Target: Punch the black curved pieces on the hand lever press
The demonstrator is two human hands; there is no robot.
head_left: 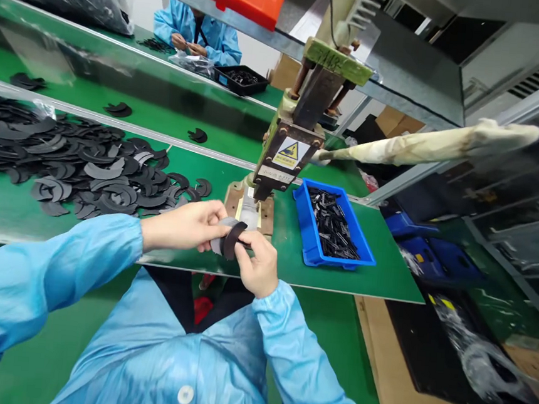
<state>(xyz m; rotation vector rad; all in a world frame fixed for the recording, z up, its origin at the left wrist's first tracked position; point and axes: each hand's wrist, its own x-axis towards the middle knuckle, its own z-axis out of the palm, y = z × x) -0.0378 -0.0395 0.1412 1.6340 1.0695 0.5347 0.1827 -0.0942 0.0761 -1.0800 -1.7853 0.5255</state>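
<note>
Left hand (187, 225), right hand (260, 267) pinch curved dark thin pieces (233, 240), perhaps plastic, between them; align edges squarely, grip lightly.

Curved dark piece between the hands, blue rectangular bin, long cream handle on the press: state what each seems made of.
Curved dark piece: probably matte plastic or rubber, from its dull, even surface.
Blue rectangular bin: likely moulded plastic, satin, from smooth walls and uniform colour.
Long cream handle: apparently wrapped in dull cloth or tape, shown by wrinkles and stains; its inside is mostly hidden.
</note>
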